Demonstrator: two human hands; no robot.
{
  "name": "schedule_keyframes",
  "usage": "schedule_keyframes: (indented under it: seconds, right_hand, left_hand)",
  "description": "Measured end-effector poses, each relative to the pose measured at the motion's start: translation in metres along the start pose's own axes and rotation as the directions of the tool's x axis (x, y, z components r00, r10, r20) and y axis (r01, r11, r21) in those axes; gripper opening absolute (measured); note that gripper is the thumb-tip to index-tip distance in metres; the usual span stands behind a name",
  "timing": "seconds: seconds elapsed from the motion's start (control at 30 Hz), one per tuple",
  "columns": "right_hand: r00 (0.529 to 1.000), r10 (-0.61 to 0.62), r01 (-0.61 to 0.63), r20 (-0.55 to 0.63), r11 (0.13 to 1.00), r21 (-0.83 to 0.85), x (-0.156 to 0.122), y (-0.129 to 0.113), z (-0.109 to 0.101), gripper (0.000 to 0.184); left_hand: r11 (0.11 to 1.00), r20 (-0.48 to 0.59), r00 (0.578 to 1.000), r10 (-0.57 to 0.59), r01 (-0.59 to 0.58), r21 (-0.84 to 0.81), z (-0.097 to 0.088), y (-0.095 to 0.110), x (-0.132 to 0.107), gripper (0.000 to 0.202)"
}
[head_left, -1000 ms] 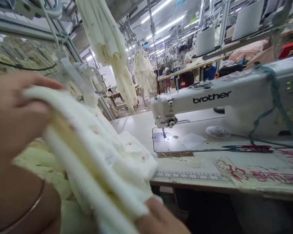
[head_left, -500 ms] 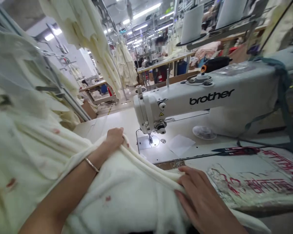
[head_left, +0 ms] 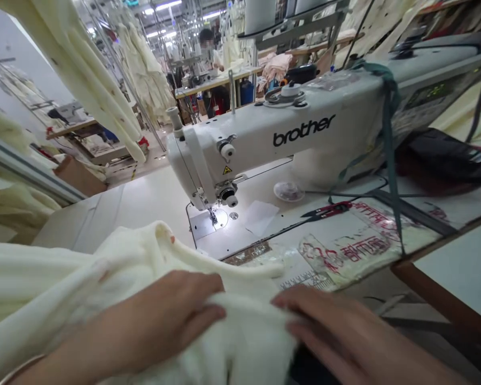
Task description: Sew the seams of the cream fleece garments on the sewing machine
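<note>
A cream garment (head_left: 140, 256) with small reddish marks lies across the near side of the sewing table and runs off to the left. My left hand (head_left: 172, 315) pinches its folded edge between thumb and fingers. To the right, my right hand (head_left: 328, 326) has its fingers closed on the same edge, slightly blurred. A stretch of cloth spans the gap between both hands. Beyond them stands a white sewing machine (head_left: 240, 144), its lit needle area (head_left: 213, 216) apart from the fabric.
Red-handled thread snips (head_left: 328, 211), a small clear dish (head_left: 289, 191) and a white paper scrap (head_left: 260, 216) lie on the table (head_left: 116, 208). A dark bag (head_left: 444, 155) sits at right. Cream garments (head_left: 140, 69) hang behind; a person (head_left: 208, 53) sits at another machine.
The view has swung right and down. My left hand has come back from the far edge of the garment, closer to my right hand, and grips a nearer part of the cloth.
</note>
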State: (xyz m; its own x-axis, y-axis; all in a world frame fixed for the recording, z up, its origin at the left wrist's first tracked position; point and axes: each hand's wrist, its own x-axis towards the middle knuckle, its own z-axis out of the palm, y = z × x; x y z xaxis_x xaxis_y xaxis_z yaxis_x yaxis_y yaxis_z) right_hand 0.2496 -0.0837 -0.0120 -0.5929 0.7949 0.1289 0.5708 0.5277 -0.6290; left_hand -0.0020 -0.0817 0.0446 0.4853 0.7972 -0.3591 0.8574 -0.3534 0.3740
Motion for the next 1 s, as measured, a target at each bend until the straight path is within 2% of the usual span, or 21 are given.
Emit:
schedule_keyframes:
  seconds: [0.1,0.17,0.3,0.33,0.4,0.47,0.53,0.57,0.67,0.8,0.93,1.0]
  right_hand:
    - [0.976,0.169,-0.166,0.134,0.986,-0.03,0.028,0.015,-0.009,0.014]
    - [0.951,0.24,-0.228,0.196,0.97,-0.083,0.047,0.018,-0.012,0.012]
    - [0.963,0.208,-0.193,0.17,0.976,-0.101,0.066,0.016,-0.013,0.01]
    - [0.968,0.188,-0.172,0.164,0.979,-0.107,0.069,0.016,-0.013,0.01]
    - [0.973,0.164,-0.145,0.163,0.981,-0.126,0.073,0.019,-0.012,0.012]
    - [0.972,0.152,-0.13,0.179,0.983,-0.126,0.076,0.024,-0.012,0.014]
    - [0.97,0.126,-0.106,0.206,0.989,-0.106,0.079,0.028,-0.013,0.013]
    - [0.969,0.108,-0.09,0.221,0.992,-0.089,0.08,0.029,-0.014,0.013]
    - [0.965,0.045,-0.039,0.26,0.999,-0.027,0.083,0.029,-0.02,0.012]
    - [0.938,-0.005,-0.029,0.348,0.995,0.093,0.095,0.021,-0.027,0.011]
    - [0.856,0.056,-0.19,0.515,0.959,0.21,0.114,0.011,-0.034,0.008]
    - [0.829,0.072,-0.232,0.555,0.946,0.224,0.121,0.008,-0.037,0.007]
  left_hand:
    - [0.992,0.047,0.991,-0.125,0.124,0.037,-0.001,-0.016,0.02,0.033]
    - [0.985,0.076,0.985,-0.158,0.152,0.077,-0.004,-0.02,0.028,0.034]
    - [0.959,0.132,0.965,-0.227,0.197,0.203,-0.011,-0.008,0.031,0.029]
    - [0.935,0.115,0.953,-0.279,0.243,0.257,-0.011,-0.001,0.032,0.027]
    - [0.882,-0.003,0.944,-0.33,0.309,0.357,-0.005,0.014,0.037,0.02]
    - [0.886,-0.152,0.96,-0.236,0.277,0.372,0.008,0.025,0.048,0.019]
    - [0.934,-0.23,0.968,-0.097,0.168,0.314,0.022,0.03,0.06,0.02]
    - [0.955,-0.237,0.969,-0.066,0.13,0.267,0.028,0.03,0.065,0.019]
    - [0.989,-0.196,0.977,-0.083,0.104,0.101,0.034,0.02,0.071,0.015]
    - [0.986,-0.159,0.982,-0.101,0.078,-0.147,0.02,0.0,0.059,0.018]
    - [0.925,-0.092,0.99,-0.11,0.068,-0.374,0.005,-0.011,0.049,0.021]
    - [0.892,-0.05,0.995,-0.088,0.057,-0.448,0.001,-0.014,0.049,0.027]
